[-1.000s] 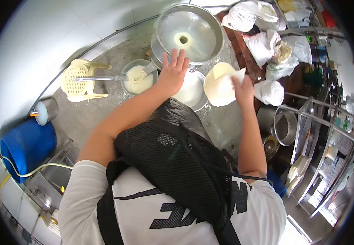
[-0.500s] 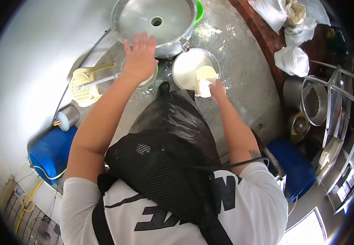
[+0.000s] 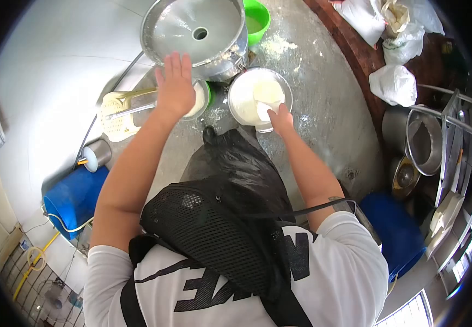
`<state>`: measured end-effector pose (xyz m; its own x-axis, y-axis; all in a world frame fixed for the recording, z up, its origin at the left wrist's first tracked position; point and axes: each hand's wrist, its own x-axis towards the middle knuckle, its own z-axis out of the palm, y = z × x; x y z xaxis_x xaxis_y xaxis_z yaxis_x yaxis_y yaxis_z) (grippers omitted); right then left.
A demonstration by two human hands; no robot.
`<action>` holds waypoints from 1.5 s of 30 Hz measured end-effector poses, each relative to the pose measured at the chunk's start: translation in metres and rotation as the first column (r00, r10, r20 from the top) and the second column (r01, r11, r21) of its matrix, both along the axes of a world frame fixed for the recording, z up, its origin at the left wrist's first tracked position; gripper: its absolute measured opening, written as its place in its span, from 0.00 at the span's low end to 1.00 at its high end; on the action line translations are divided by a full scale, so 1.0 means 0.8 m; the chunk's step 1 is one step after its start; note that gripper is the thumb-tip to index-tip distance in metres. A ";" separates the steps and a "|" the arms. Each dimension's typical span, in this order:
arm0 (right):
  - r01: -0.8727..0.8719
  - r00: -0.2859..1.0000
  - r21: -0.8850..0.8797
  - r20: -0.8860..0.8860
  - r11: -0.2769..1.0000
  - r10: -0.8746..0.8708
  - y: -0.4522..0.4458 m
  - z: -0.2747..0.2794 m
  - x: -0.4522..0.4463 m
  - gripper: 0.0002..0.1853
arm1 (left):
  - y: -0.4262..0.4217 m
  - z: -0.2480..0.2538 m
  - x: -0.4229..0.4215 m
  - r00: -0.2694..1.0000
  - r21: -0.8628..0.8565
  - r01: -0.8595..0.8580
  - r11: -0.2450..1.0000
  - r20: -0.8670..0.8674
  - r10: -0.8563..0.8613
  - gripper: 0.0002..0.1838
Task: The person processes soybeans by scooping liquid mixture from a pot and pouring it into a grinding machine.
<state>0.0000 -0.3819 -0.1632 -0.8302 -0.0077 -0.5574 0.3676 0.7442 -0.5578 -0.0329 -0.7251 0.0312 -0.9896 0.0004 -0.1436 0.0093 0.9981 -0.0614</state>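
Observation:
My left hand (image 3: 176,87) is spread flat at the near rim of a large round metal machine (image 3: 165,43) with a hole in its middle. Nothing shows in its fingers. My right hand (image 3: 281,118) grips a pale yellow scoop (image 3: 268,91) by its white handle end. The scoop is inside a metal bowl (image 3: 239,111) of white, creamy material on the floor. Partly behind my left hand, a green-rimmed container (image 3: 199,101) holds more pale material, and a metal-handled tool (image 3: 132,111) reaches toward it.
A cream plastic stool (image 3: 117,117) stands by the wall. Behind the machine is a green basin (image 3: 256,24). White sacks (image 3: 393,85), metal pots (image 3: 425,143) and a rack are on the right. Blue barrels (image 3: 75,199) stand on both sides.
The scoop in my right hand has moved from beside the bowl to inside it. My left hand has stayed spread near the machine's rim, and the camera view has shifted.

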 end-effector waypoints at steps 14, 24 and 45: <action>-0.478 0.862 0.180 -0.094 0.860 0.499 -0.101 0.151 0.019 0.22 | -0.150 0.010 0.300 0.905 0.387 -0.393 0.834 0.323 0.276 0.25; -0.877 0.473 -0.028 -0.232 0.480 0.850 -0.512 0.222 0.174 0.20 | -0.282 -0.030 0.588 0.630 0.665 -0.640 0.386 0.166 0.759 0.25; -0.601 -0.426 -0.662 -0.208 -0.447 0.881 -1.108 0.295 0.575 0.23 | -0.546 0.076 0.860 -0.344 0.693 -0.635 -0.341 0.141 0.928 0.25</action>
